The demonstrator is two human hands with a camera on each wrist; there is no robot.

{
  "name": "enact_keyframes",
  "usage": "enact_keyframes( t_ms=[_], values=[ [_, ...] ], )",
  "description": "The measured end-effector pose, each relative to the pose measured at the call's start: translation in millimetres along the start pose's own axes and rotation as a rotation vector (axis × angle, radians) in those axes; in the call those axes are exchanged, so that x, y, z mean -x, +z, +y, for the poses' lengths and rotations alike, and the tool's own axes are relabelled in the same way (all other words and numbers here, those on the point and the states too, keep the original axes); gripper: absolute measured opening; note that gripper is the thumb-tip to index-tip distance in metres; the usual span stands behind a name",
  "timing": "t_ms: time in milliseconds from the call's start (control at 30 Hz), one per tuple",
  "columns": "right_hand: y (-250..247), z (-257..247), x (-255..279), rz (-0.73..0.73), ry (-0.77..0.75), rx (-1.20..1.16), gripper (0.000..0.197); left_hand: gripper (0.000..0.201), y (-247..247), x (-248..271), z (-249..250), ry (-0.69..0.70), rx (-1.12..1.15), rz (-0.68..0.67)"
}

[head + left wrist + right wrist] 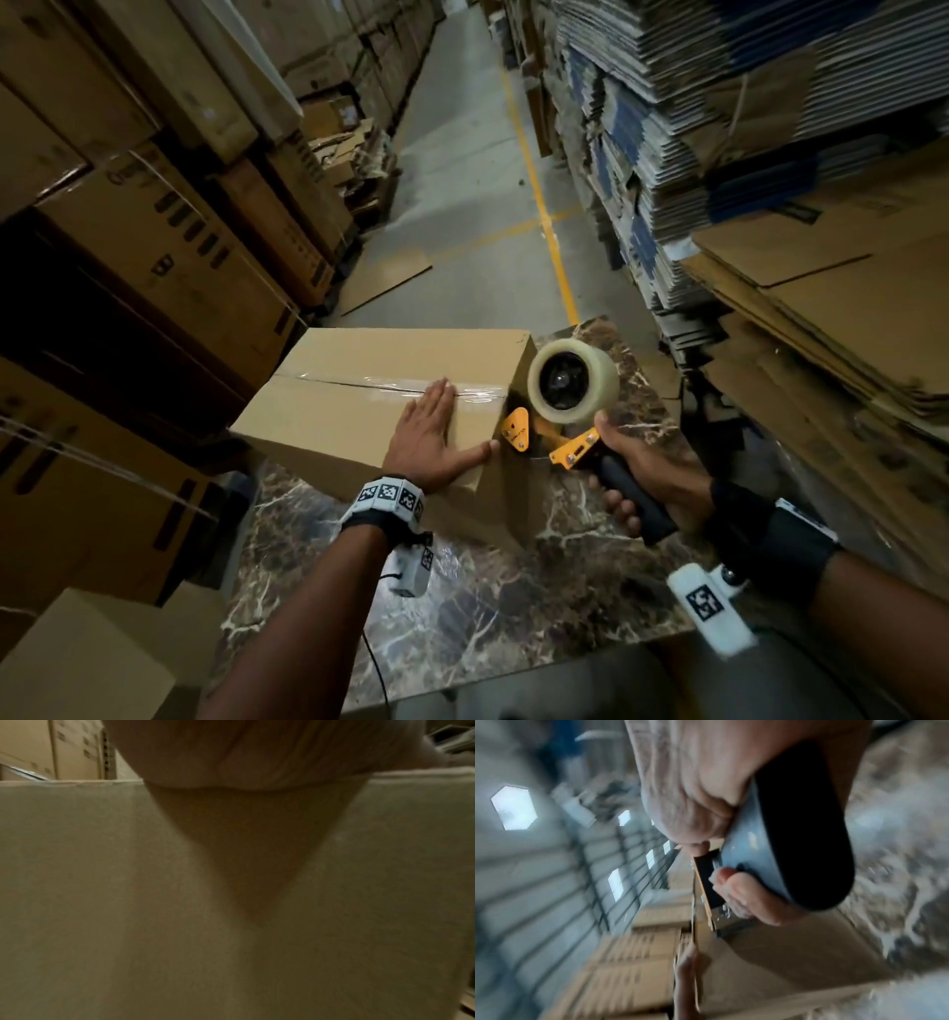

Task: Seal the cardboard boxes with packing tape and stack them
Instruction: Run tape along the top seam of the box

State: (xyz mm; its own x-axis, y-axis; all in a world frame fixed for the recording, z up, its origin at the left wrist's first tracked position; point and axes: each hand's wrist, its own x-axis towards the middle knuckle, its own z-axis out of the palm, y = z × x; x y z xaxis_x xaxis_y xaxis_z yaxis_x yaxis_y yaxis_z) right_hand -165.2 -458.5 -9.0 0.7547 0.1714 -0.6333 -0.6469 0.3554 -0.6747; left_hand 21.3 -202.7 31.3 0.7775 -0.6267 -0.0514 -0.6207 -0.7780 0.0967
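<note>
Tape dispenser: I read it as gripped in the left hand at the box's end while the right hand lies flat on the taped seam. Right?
Hands are swapped. The head view shows the right hand gripping the tape dispenser at the box end; the left hand lies flat on the taped seam.

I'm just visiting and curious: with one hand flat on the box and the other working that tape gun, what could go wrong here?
Two possible risks. The left hand's thumb lies beside the orange tape dispenser's head at the brown cardboard box's edge, so its cutter might nick it. The box also overhangs the marble-patterned table's left edge, so a hard pull by the right hand could shift it off.
</note>
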Motion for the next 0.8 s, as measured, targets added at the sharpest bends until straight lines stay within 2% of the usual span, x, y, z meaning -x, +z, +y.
enact_keyframes(
  t_ms=[67,167,333,500,667,800],
  values=[
    [-3,4,-9,-0.093,0.035,-0.167,0.082,0.126,-3,-6,0,-0.006,-0.005,-0.009],
    [-14,10,-22,-0.118,0.028,-0.241,0.081,0.126,-5,-9,-2,-0.007,-0.004,-0.016],
    [-43,18,-53,-0.007,0.001,-0.321,0.083,0.130,-4,-7,-7,0.004,0.023,-0.042],
    [-49,19,-91,0.136,-0.048,-0.550,0.081,0.132,-7,2,-25,0.076,0.062,-0.083],
    [-45,20,-124,0.153,-0.075,-0.737,0.074,0.135,-21,25,-73,0.172,0.074,-0.198],
    [-44,26,-151,0.165,-0.090,-0.747,0.063,0.137,-36,45,-97,0.140,0.028,-0.307]
  ],
)
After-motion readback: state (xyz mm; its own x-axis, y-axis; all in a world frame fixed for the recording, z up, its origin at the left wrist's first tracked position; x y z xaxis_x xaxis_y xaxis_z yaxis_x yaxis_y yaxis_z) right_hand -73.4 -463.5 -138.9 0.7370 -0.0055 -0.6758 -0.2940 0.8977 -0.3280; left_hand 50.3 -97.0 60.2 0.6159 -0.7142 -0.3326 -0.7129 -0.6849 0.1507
